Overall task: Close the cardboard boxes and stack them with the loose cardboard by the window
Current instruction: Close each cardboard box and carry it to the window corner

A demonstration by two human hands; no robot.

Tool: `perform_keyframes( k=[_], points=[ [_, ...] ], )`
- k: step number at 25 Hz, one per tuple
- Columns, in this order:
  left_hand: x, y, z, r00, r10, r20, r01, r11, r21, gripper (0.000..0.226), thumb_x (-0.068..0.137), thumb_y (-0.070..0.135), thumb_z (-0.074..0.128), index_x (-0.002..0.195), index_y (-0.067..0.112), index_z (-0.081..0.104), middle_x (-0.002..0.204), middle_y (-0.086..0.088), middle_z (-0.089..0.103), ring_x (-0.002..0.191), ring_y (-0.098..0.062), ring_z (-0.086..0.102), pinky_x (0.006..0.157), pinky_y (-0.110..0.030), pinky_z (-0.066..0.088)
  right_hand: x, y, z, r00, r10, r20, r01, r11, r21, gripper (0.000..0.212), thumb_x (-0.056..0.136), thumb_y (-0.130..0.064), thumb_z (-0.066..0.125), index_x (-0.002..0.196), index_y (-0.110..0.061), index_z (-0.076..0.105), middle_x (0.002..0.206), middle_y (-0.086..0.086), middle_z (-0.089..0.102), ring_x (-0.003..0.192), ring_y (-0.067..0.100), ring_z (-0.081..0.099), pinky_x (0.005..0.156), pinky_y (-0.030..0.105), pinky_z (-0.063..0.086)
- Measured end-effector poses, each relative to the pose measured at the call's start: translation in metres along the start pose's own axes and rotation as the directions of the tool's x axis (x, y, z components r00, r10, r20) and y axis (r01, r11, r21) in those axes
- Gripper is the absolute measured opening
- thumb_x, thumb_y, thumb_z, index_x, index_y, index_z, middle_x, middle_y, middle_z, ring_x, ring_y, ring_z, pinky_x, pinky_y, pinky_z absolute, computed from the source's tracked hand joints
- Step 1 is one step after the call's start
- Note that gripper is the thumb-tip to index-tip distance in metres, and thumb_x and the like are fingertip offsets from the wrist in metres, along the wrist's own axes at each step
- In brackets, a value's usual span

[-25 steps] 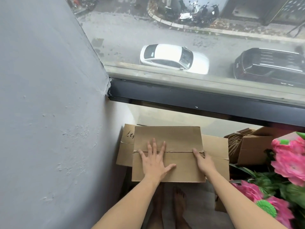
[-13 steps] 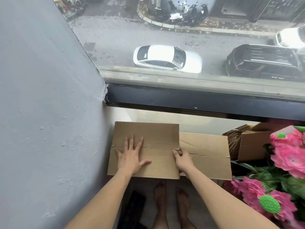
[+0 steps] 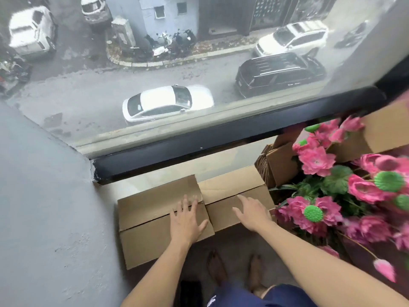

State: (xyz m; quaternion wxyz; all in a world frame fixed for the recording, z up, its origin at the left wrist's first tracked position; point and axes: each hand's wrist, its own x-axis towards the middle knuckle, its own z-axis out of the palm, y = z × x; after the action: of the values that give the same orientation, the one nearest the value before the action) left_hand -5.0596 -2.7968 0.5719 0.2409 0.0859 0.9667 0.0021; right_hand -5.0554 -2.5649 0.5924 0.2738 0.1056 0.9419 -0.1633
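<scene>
Two closed cardboard boxes stand side by side under the window. The left box (image 3: 148, 218) sits in the corner against the grey wall, its top flaps meeting in a seam. My left hand (image 3: 187, 220) lies flat with spread fingers on its right end. The right box (image 3: 228, 189) touches it, and my right hand (image 3: 252, 212) rests on its top with straight fingers. Loose folded cardboard (image 3: 280, 165) leans by the window to the right, partly hidden by flowers.
A grey wall (image 3: 48, 207) closes the left side. The dark window frame (image 3: 221, 138) runs behind the boxes. Pink artificial flowers (image 3: 345, 191) crowd the right, with another cardboard box (image 3: 385, 129) above them. My bare feet (image 3: 236, 271) stand on the floor before the boxes.
The left box has settled down into the corner beside the right box. My right hand has left that box's right edge and now lies flat on the right box. The view has swung right.
</scene>
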Motion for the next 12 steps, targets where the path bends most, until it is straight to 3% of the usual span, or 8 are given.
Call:
perform_keyframes(
  k=[5, 12],
  points=[
    [0.013, 0.113, -0.040, 0.940, 0.337, 0.046, -0.340, 0.922, 0.184, 0.083, 0.089, 0.072, 0.035, 0.156, 0.025, 0.021, 0.157, -0.009, 0.032, 0.140, -0.032, 0.032, 0.110, -0.051, 0.030, -0.059, 0.088, -0.030, 0.970, 0.211, -0.124, -0.213, 0.977, -0.003, 0.055, 0.096, -0.052, 0.045, 0.143, -0.023, 0.043, 0.138, 0.006, 0.053, 0.130, 0.030, 0.045, 0.104, 0.044, 0.039],
    [-0.034, 0.304, -0.057, 0.685, 0.705, 0.185, -0.708, 0.582, 0.400, 0.077, 0.087, 0.071, 0.043, 0.148, 0.025, 0.038, 0.142, -0.005, 0.048, 0.132, -0.028, 0.040, 0.103, -0.045, 0.036, -0.179, 0.227, -0.019, 0.824, 0.546, -0.152, -0.517, 0.834, 0.194, 0.056, 0.093, -0.054, 0.047, 0.138, -0.021, 0.046, 0.138, 0.008, 0.050, 0.130, 0.031, 0.042, 0.103, 0.046, 0.037]
  ],
)
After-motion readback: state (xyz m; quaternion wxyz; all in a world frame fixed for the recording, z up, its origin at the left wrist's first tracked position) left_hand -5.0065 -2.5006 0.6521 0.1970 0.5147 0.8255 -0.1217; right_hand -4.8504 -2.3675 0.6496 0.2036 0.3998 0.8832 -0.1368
